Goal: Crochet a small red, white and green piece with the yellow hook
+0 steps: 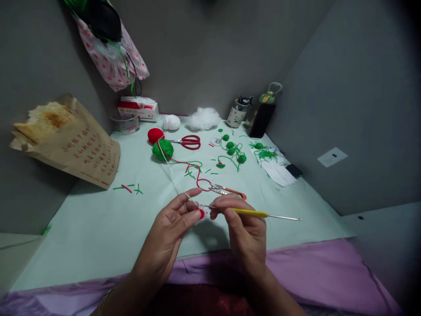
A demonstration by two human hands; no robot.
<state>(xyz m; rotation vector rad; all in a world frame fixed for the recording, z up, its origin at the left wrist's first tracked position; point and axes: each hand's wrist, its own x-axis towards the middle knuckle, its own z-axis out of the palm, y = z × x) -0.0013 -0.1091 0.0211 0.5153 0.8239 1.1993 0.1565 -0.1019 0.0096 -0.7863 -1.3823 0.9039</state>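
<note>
Between thumb and fingers, my left hand (176,219) pinches a small red and white crochet piece (202,213). White yarn (174,177) runs from the fingers of that hand up toward the yarn balls. My right hand (245,230) grips a crochet hook (250,212) by its yellow handle, and the hook's left tip meets the crochet piece. Just beyond my right hand lie thread snips (228,191) with orange handles. Red yarn (198,173) loops across the table from a red yarn ball (155,135) beside a green yarn ball (162,150).
Red-handled scissors (190,142), a white yarn ball (171,123) and stuffing (204,118) lie at the back. Small green crocheted balls (241,158) are to the right. A bottle (263,114) and pen cup (237,113) stand behind. A paper food bag (88,149) is at left.
</note>
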